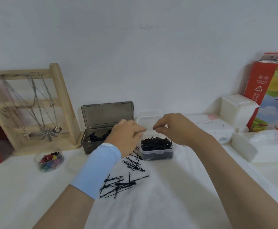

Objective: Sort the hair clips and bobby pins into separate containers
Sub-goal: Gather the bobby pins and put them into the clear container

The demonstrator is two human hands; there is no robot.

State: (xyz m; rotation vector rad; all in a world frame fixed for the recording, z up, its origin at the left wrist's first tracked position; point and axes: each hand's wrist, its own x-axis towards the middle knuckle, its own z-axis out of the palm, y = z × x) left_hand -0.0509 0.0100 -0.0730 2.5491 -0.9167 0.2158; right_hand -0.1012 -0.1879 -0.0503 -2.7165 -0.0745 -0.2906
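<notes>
My clear box (158,155) was full of bobby pins (156,143) and the dark box (88,148) left of it held clips (98,138), but many loose pins (126,181) lay near me, and I couldn't tell if my curled left hand (128,134) or pinched right hand (173,128) held one.

Bright, even, diffuse light
Shadows faint, detail slightly soft; the wide lens tilts the wooden stand (65,104) at the left edge.
</notes>
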